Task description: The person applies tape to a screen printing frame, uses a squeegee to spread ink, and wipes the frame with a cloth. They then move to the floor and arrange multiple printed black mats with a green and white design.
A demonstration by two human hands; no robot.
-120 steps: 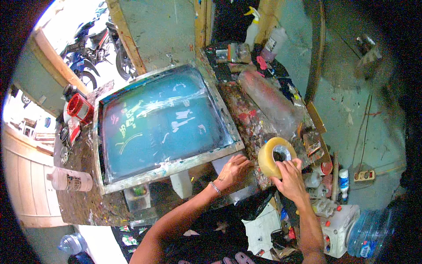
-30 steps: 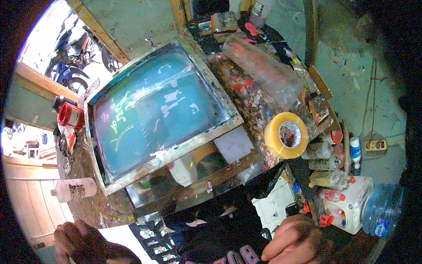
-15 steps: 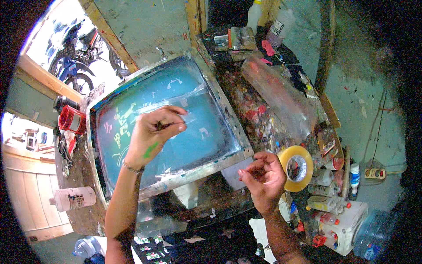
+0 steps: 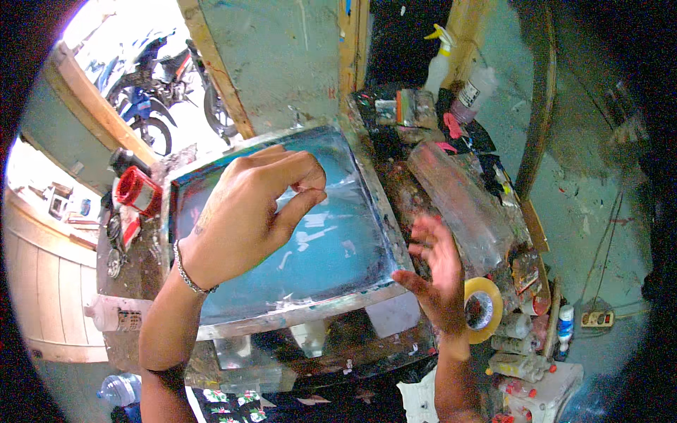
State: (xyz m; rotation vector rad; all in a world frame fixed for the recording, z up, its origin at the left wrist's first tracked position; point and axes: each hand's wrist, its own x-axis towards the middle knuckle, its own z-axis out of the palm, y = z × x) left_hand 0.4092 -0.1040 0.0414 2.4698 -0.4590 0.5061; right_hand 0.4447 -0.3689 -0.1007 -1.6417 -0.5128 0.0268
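My left hand [image 4: 247, 204] is raised over a screen-printing frame [image 4: 261, 312] with teal mesh [image 4: 331, 257] and pale patches. Its fingers are curled, thumb and forefinger pinched together; whatever they may hold is too hidden to make out. My right hand [image 4: 437, 275] hangs near the frame's right edge, fingers apart and empty, slightly blurred. A roll of clear yellowish tape [image 4: 486, 289] lies just right of that hand, partly behind it. A long translucent rolled sheet [image 4: 455, 197] lies on the paint-stained bench beyond.
Left of the frame are a red container [image 4: 134, 190] and a pale bottle [image 4: 113, 314]. A spray bottle [image 4: 437, 67] stands at the back. Several bottles [image 4: 515, 366] lie lower right, near a power strip [image 4: 596, 319]. Parked motorbikes [image 4: 151, 106] show through the doorway.
My right hand, earlier on the tape roll, has let it go and now spreads its fingers. My left hand has risen from below over the mesh, nearer the camera.
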